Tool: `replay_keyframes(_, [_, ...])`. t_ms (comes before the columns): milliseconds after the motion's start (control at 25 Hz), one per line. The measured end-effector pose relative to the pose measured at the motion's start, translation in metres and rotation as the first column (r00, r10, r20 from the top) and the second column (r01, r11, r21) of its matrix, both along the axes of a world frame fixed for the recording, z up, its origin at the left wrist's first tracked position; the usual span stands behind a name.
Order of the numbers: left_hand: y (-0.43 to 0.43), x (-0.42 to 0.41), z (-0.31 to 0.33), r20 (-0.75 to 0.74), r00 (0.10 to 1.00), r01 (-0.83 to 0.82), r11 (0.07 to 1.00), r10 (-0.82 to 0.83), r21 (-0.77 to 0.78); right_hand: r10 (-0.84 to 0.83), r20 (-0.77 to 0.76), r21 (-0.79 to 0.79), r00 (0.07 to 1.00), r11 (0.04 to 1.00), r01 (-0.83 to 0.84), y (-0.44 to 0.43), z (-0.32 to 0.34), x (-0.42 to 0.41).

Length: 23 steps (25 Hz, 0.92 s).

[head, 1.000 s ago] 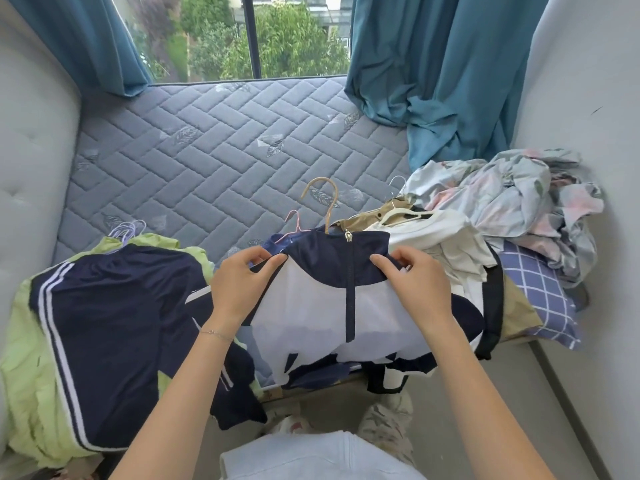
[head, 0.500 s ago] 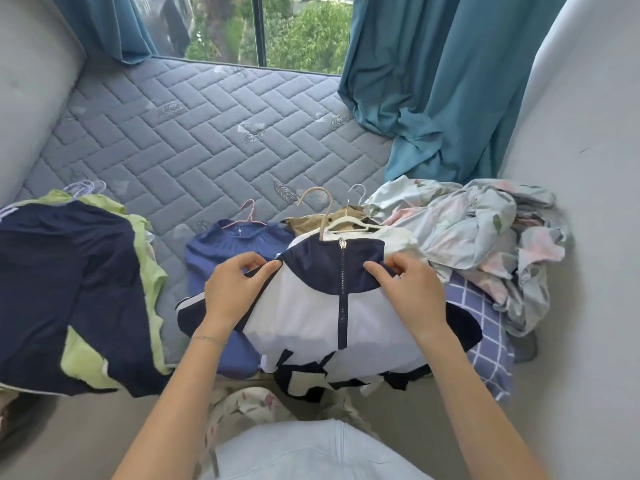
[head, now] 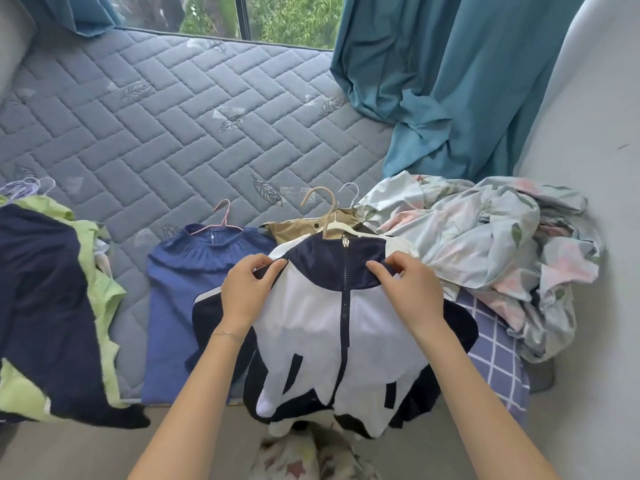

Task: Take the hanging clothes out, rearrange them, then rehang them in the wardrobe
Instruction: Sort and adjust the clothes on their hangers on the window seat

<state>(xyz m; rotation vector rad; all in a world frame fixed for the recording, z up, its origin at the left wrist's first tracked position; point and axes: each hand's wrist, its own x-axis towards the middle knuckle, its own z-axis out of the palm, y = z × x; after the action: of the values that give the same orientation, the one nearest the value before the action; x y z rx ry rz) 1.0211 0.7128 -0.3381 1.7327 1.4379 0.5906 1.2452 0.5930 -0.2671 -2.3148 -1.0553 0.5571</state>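
**Bare grey-blue quilted mattress [head: 173, 116] doubles as a sorting bench**

Teal curtains [head: 450, 81] hang at the upper right beside a window [head: 277, 12] with green leaves outside. Clothes lie along the mattress's near edge, low in the frame.

At bottom centre lies the navy-and-white zip-front sports jacket [head: 329, 323], on top of a small stack of hangered garments, its hem spilling over the mattress edge. The left hand [head: 246, 292] pinches the fabric at one shoulder seam between thumb and curled fingers. The right hand [head: 412, 292] pinches the other shoulder the same way, so both are clamped on the jacket.

To my eye the twin grip is there to square the shoulders over the beige hanger [head: 334, 213], whose hook sticks out above the collar. That should let the jacket hang straight in the wardrobe, which is nowhere in view.

The jacket is zipped to the collar, with a navy yoke, white body, dark centre zip, navy sleeves and slanted navy pocket trims. Its cloth looks thin and slippery.

Beneath it peek a khaki buttoned garment [head: 294, 230] and a white hanger hook [head: 349, 184]. Just left lies a blue gathered-neck blouse [head: 187, 289] on a pink hanger [head: 224, 218], and at far left a navy and lime-green top [head: 41, 306]. At the right, a crumpled floral sheet [head: 485, 237] heaps over a blue checked pillow [head: 495, 348].
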Motion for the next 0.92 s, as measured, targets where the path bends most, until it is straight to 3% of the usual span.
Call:
replay_keyframes(400, [0.098, 0.087, -0.226, 0.142, 0.989, 0.04, 0.999, -0.034, -0.035, -0.086, -0.011, 0.056, 0.996, 0.995, 0.086, 0.094, -0.224, 0.072])
replay_keyframes(560, [0.11, 0.13, -0.255, 0.201, 0.972, 0.125, 0.992, -0.121, -0.008, -0.15, 0.107, 0.102, 0.983, 0.985, 0.139, 0.105, -0.264, 0.102])
replay_keyframes(800, [0.12, 0.13, -0.287, 0.061, 0.993, 0.096, 0.991, -0.102, 0.089, 0.013, 0.122, -0.013, 0.992, 1.0, -0.011, 0.105, -0.288, 0.102])
replay_keyframes(920, [0.118, 0.119, -0.277, 0.072, 0.993, 0.084, 0.992, -0.091, 0.09, 0.08, 0.169, 0.018, 0.982, 0.996, -0.085, 0.092, -0.282, 0.085])
